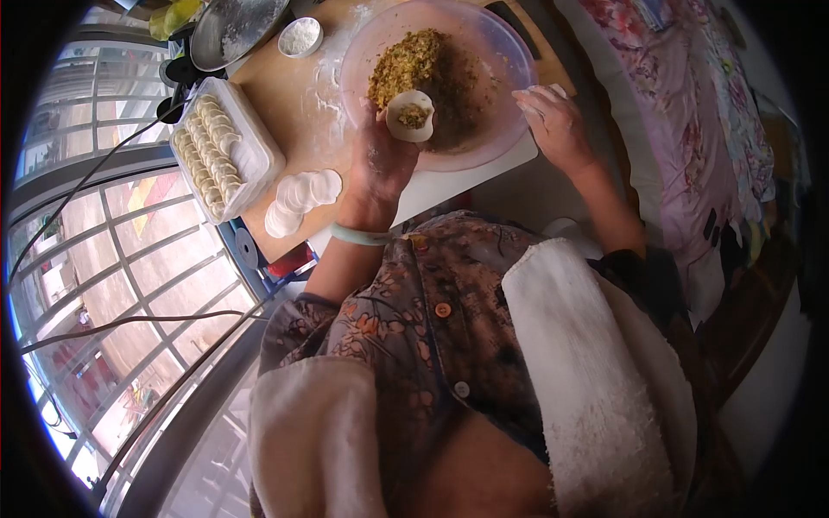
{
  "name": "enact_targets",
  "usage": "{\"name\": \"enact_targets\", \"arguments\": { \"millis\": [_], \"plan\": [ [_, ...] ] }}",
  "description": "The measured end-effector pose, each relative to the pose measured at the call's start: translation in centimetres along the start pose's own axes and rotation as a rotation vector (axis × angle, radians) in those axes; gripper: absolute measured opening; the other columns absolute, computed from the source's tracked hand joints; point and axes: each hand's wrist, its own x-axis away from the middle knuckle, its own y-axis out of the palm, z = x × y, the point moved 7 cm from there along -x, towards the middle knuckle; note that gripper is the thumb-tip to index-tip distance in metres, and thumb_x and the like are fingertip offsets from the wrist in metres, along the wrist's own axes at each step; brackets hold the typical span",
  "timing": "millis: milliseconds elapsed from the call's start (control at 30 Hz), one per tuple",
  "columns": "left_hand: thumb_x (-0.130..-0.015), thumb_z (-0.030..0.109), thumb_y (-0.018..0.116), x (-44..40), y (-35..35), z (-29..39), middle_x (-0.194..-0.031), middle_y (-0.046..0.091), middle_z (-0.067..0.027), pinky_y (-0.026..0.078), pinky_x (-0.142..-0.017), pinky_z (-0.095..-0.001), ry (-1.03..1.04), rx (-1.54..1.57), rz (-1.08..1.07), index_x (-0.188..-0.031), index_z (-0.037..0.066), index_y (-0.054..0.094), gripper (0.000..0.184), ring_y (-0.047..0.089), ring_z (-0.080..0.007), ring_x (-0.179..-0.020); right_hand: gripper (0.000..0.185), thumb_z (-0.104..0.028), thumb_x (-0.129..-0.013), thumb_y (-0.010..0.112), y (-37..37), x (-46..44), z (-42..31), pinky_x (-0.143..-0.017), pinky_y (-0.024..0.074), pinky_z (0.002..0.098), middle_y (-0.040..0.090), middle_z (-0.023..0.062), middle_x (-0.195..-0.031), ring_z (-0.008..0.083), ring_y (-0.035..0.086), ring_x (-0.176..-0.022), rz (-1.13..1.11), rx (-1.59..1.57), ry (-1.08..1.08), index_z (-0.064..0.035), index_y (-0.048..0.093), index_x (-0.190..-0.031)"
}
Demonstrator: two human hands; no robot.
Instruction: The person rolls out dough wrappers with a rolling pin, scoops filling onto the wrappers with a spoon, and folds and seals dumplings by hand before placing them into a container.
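dough (415, 135), smooth and round, cups crumbly filling (412, 116) over translucent bowl (505, 97).

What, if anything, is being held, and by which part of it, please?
The left hand holds a wrapper with filling, at its thumb-side edge; any hold beneath is hidden. Whether the right hand, by the bowl, holds anything cannot be told.

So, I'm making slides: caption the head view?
Left hand holds an open wrapper of filling by the pink bowl; folded dumplings sit in rows.
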Motion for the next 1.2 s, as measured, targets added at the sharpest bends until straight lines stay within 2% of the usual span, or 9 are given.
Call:
{"name": "enact_targets", "arguments": {
  "millis": [133,233,333,533,600,733,833,933,1200],
  "plan": [
    [-0.104,0.045,0.019,0.6,-0.6,0.8,-0.131,0.050,-0.0192,0.043,-0.103,-0.0443,0.008,-0.011,0.021,-0.137,-0.004,0.037,0.061,0.052,-0.0316,-0.119,0.016,-0.003,-0.086,0.057,1.0,0.1,0.5,-0.080,0.0474,0.0419,0.066,0.0153,-0.097,0.0345,0.059,-0.091,-0.133,0.016,-0.033,-0.0001,0.067,-0.099],
    [-0.104,0.043,0.019,0.8,-1.3,1.3,-0.132,0.050,-0.0189,0.043,-0.102,-0.0445,0.022,-0.001,0.030,-0.137,-0.004,0.036,0.059,0.052,-0.0316,-0.119,0.012,-0.003,-0.085,0.059,0.6,0.5,-0.4,-0.080,0.0463,0.0409,0.066,0.0140,-0.092,0.0338,0.058,-0.086,-0.190,-0.085,0.039,-0.0014,0.067,-0.094],
    [-0.105,0.041,0.019,0.8,-1.5,1.4,-0.132,0.050,-0.0187,0.044,-0.102,-0.0446,0.031,-0.004,0.038,-0.138,-0.003,0.035,0.057,0.052,-0.0316,-0.119,0.012,-0.004,-0.086,0.059,1.4,2.0,-1.2,-0.080,0.0481,0.0380,0.067,0.0145,-0.092,0.0325,0.061,-0.087,-0.158,-0.241,0.138,-0.0008,0.067,-0.094],
    [-0.105,0.039,0.022,1.2,-1.5,2.0,-0.132,0.049,-0.0200,0.044,-0.102,-0.0442,0.049,-0.038,0.047,-0.138,-0.004,0.035,0.056,0.052,-0.0321,-0.119,0.018,-0.007,-0.090,0.055,3.5,3.5,-1.3,-0.076,0.0503,0.0304,0.069,0.0121,-0.089,0.0224,0.066,-0.083,-0.101,-0.465,0.397,0.0028,0.067,-0.100],
    [-0.104,0.041,0.026,1.1,-2.0,2.2,-0.133,0.048,-0.0232,0.043,-0.104,-0.0446,0.064,-0.028,0.045,-0.137,-0.006,0.034,0.058,0.052,-0.0348,-0.119,0.021,-0.009,-0.092,0.054,3.8,4.2,-0.3,-0.071,0.0498,0.0277,0.067,0.0098,-0.086,0.0170,0.063,-0.077,-0.114,-0.593,0.607,0.0044,0.067,-0.101],
    [-0.105,0.037,0.023,1.4,-1.8,2.3,-0.130,0.052,-0.0175,0.044,-0.101,-0.0423,0.069,-0.035,0.041,-0.136,-0.003,0.037,0.052,0.053,-0.0291,-0.118,0.023,-0.011,-0.093,0.055,4.0,5.4,1.6,-0.059,0.0460,0.0219,0.064,0.0066,-0.080,0.0081,0.055,-0.065,-0.055,-0.882,0.900,0.0069,0.067,-0.100],
    [-0.105,0.037,0.023,1.3,-1.9,2.2,-0.131,0.051,-0.0178,0.044,-0.102,-0.0425,0.064,-0.028,0.046,-0.136,-0.003,0.037,0.052,0.053,-0.0293,-0.118,0.022,-0.011,-0.092,0.056,3.9,5.8,2.3,-0.054,0.0421,0.0200,0.064,0.0074,-0.079,0.0057,0.050,-0.062,0.070,-1.017,0.969,0.0071,0.066,-0.101],
    [-0.105,0.036,0.024,1.2,-2.1,2.0,-0.132,0.050,-0.0178,0.043,-0.102,-0.0427,0.053,-0.018,0.058,-0.137,-0.002,0.037,0.051,0.052,-0.0296,-0.119,0.023,-0.012,-0.093,0.056,3.9,6.1,3.1,-0.053,0.0419,0.0208,0.065,0.0077,-0.079,0.0062,0.051,-0.062,0.119,-1.098,1.004,0.0069,0.065,-0.102],
    [-0.105,0.035,0.025,0.1,-0.8,0.3,-0.135,0.048,-0.0160,0.039,-0.106,-0.0435,0.010,0.043,-0.042,-0.138,0.001,0.036,0.049,0.048,-0.0294,-0.123,0.024,-0.013,-0.095,0.054,0.3,2.9,0.1,-0.057,0.0422,0.0219,0.066,0.0094,-0.084,0.0076,0.052,-0.066,0.245,-1.220,0.870,0.0066,0.065,-0.105]
  ]
}}
